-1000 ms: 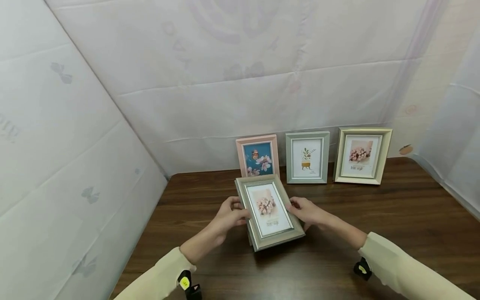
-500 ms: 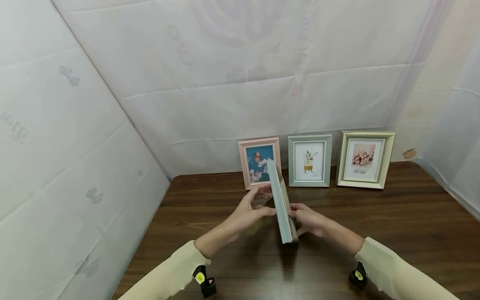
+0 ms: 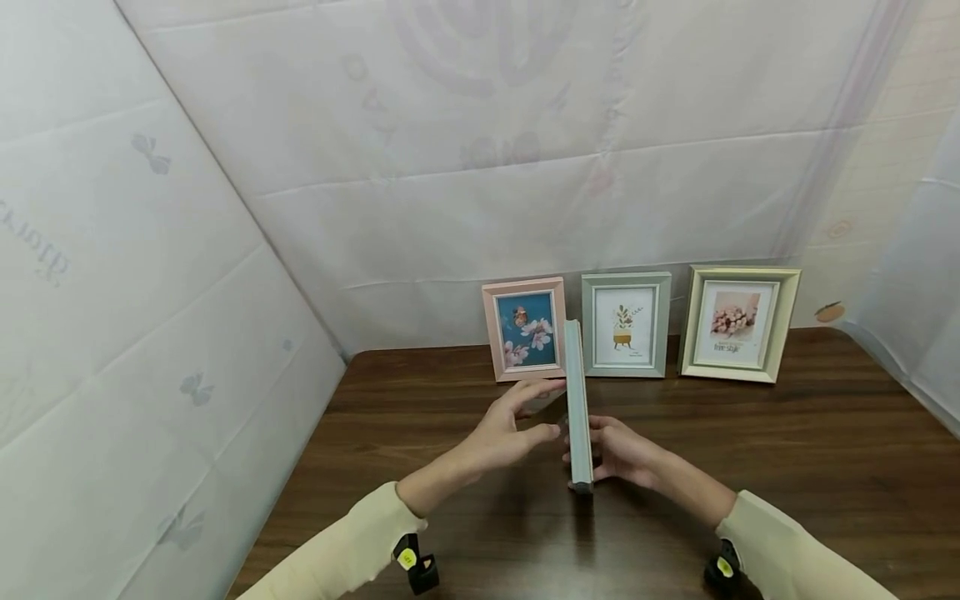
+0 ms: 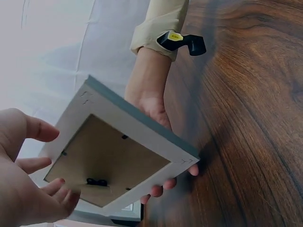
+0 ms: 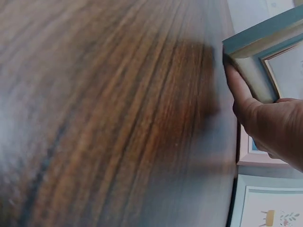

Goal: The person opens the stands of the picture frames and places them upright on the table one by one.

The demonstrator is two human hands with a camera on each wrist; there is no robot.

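Observation:
A picture frame [image 3: 577,404] stands nearly edge-on in the head view, its pale blue-grey side facing me. My right hand [image 3: 628,450] grips it from the right; in the left wrist view the fingertips curl round its lower edge. The frame's brown backing board [image 4: 106,156] faces my left hand [image 3: 510,425], with a small black fitting [image 4: 97,182] on the board. My left hand's fingers are spread and loosely bent beside the back, fingertips close to the board near that fitting. The right wrist view shows the right thumb along the frame's front moulding [image 5: 255,78].
A pink frame with a blossom picture [image 3: 527,329], a grey-green frame with a plant picture [image 3: 626,325] and a cream frame with a flower picture [image 3: 738,325] stand in a row at the back of the dark wooden table [image 3: 397,417]. Patterned white cloth [image 3: 450,217] hangs behind.
The held frame has turned from facing me to edge-on, its back now toward the left. My left hand has come off its side edge; the right hand keeps its grip.

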